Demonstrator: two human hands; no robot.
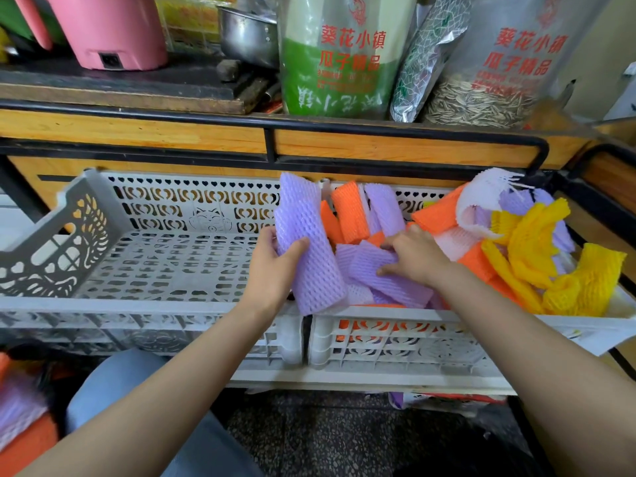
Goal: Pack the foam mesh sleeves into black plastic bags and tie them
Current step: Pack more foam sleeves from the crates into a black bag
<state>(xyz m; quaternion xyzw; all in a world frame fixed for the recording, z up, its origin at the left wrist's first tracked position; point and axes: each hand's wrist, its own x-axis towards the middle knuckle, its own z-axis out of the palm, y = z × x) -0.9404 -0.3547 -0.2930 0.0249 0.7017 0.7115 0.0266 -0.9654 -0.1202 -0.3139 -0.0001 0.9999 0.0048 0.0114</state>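
Head view: left hand (275, 266) grips a purple foam sleeve (309, 242) upright, thumb clamped across its front, fingers behind it, above the right-hand white crate (395, 342). Right hand (418, 258) rests on flat purple sleeves (395, 287) lying in that crate, fingers bent downward; whether they grip cannot be told. Orange sleeves (351, 215) and yellow sleeves (537, 242) lie piled in the same crate.

Sleeves (309, 256): soft foam mesh, matt, open-net texture. Crates (103, 304): white hard plastic, matt, perforated, scuffed. Counter (137, 130) front edge: varnished wood with a black metal rail (344, 127). Seed bags (509, 63): glossy clear plastic film. Pot (247, 36): dull bare metal. Floor (327, 435): speckled stone, smooth.
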